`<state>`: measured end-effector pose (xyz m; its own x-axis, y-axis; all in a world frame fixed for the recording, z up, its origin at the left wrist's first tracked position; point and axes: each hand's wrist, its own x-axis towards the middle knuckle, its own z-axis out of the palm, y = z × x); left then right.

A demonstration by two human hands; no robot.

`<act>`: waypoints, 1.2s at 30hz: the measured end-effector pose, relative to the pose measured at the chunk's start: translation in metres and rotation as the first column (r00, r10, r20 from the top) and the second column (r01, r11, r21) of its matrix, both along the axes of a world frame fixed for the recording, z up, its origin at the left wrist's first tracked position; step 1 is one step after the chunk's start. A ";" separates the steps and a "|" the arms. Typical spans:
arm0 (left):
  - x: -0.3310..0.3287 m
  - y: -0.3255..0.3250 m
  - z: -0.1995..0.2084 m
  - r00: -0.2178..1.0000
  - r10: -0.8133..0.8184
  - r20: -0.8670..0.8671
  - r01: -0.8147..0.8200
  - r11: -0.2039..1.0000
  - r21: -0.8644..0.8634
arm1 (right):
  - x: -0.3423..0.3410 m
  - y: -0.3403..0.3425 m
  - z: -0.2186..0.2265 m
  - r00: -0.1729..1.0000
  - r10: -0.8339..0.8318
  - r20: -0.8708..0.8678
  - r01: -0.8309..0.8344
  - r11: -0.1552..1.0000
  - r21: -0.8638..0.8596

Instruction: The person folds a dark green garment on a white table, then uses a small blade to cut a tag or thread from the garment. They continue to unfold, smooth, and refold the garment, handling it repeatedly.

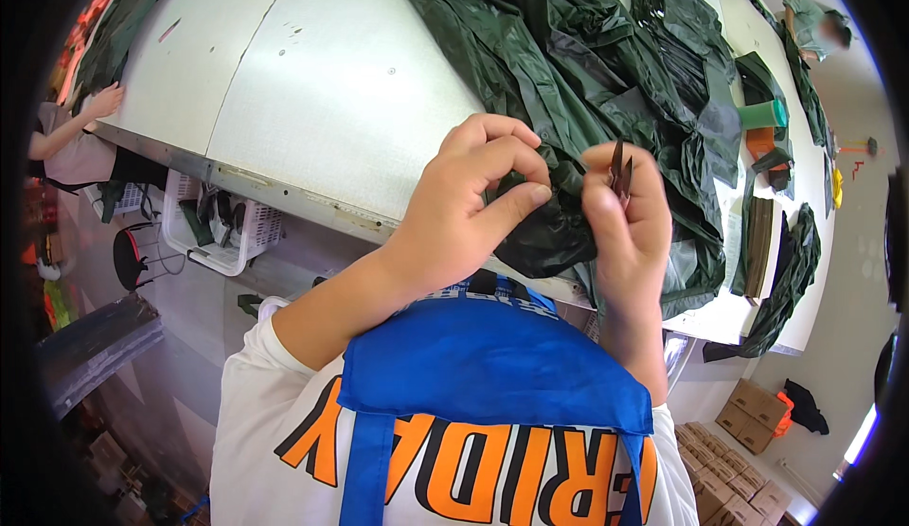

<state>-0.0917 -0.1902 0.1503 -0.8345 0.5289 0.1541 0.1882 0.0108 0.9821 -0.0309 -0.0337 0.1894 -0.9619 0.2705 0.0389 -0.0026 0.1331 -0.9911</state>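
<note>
My right hand (pixel 630 218) grips a pair of small pointed thread snips (pixel 621 174), its dark blades sticking up between the fingers. To the left of it, my left hand (pixel 473 185) is curled, with thumb and forefinger brought together; whatever they pinch is too small to make out. Both hands are over the near edge of a heap of shiny dark green fabric (pixel 578 81), which looks like thin waterproof sheeting sewn into garments. A crumpled fold of it lies just behind and between my fingers.
The white worktable (pixel 331 62) has a metal front edge. A green cup (pixel 762 114) stands at the right beside folded green pieces. Below the table at left hangs a white plastic basket (pixel 227 232). Another person's hand (pixel 106 100) rests at the far left; cartons (pixel 748 417) are stacked lower right.
</note>
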 end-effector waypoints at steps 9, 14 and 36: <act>0.003 -0.001 -0.003 0.952 -0.132 0.276 0.078 0.977 0.198 | 0.016 0.025 0.040 0.987 0.070 0.147 -0.148 0.761 0.632; 0.003 -0.003 0.002 0.973 -0.148 0.176 0.125 0.983 0.137 | 0.009 0.027 0.046 0.969 0.181 0.168 -0.243 0.581 0.777; -0.027 -0.070 -0.077 0.908 -0.373 -0.191 0.085 0.610 -0.788 | -0.072 0.129 -0.172 0.914 -0.340 0.221 0.339 0.940 0.045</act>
